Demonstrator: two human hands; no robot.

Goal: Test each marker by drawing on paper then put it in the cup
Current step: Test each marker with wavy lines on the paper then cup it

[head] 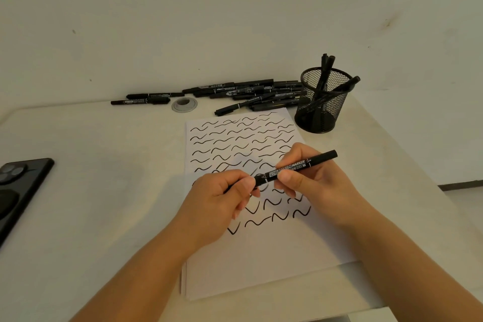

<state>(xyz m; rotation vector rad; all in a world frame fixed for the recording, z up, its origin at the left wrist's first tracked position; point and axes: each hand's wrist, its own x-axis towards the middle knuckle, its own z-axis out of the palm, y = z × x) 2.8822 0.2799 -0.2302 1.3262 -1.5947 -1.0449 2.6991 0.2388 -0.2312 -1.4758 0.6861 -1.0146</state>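
Head view: one marker (295,167) is gripped by both hands above the paper (261,248), left hand (222,196) on the cap end, right hand (308,178) pinching the barrel. The cap should be pulled straight off, barrel steadied; the cup (324,102) stands beyond on the worktop (104,217).

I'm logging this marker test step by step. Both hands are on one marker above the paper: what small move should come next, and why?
Probably pull the two hands apart to uncap it: the left hand grips one end of the marker, the right hand pinches its barrel, and it hovers over the paper, tip hidden.
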